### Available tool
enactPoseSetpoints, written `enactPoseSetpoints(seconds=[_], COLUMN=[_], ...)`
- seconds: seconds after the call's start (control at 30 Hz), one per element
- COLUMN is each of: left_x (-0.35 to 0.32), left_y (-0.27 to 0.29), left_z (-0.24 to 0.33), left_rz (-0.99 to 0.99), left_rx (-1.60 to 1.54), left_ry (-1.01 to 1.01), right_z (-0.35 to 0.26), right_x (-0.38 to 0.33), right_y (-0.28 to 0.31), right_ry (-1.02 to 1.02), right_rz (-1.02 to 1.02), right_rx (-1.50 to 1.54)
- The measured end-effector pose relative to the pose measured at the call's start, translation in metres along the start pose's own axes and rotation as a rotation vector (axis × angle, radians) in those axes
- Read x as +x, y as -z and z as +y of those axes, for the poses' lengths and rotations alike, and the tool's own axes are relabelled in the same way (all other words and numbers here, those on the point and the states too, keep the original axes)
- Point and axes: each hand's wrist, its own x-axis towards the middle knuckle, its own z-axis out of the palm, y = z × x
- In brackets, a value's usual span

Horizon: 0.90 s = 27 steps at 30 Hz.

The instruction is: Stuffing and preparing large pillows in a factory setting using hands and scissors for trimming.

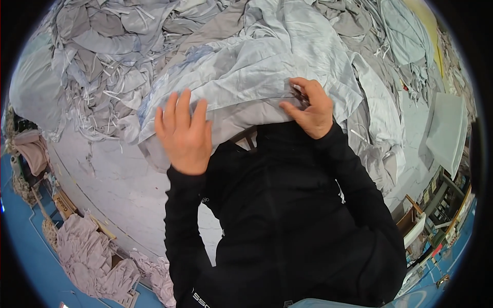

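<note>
Pinching a fold of a pale grey cloth (246,77) between thumb and fingers, the right hand (309,108) holds the near edge of it up against the person's chest, which keeps that edge off the tabletop (118,179) and lets the rest drape away over the heap. The left hand (185,133) sits just left of that pinch, fingers spread and palm turned toward the fabric, resting on or just short of the same edge; its grip is loose and holds nothing. Beyond the cloth a big pile of grey scraps and strips (102,56) covers the far side of the tabletop, tangled and layered. Below and left of the cloth, a bare patch of white tabletop shows, and past its rim pinkish fabric bundles (87,251) lie on the blue floor (25,241).
</note>
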Motion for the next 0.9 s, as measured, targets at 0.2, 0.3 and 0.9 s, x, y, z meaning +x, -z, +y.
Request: enactPoseSetpoints(seconds=[0.2, 0.3, 0.9], left_x=[0.008, 0.005, -0.009], left_y=[-0.031, -0.024, -0.019], left_z=[-0.041, -0.057, -0.133], left_rz=[0.031, 0.097, -0.221], left_rx=[-0.011, -0.249, -1.314], left_ry=[-0.144, 0.005, 0.764], right_z=[-0.02, -0.017, 0.036], right_x=[0.016, 0.023, 0.079], right_y=[-0.011, -0.015, 0.004], right_ry=[0.067, 0.141, -0.346], right_rz=[-0.116, -0.088, -0.425], right_rx=[-0.28, -0.239, 0.531])
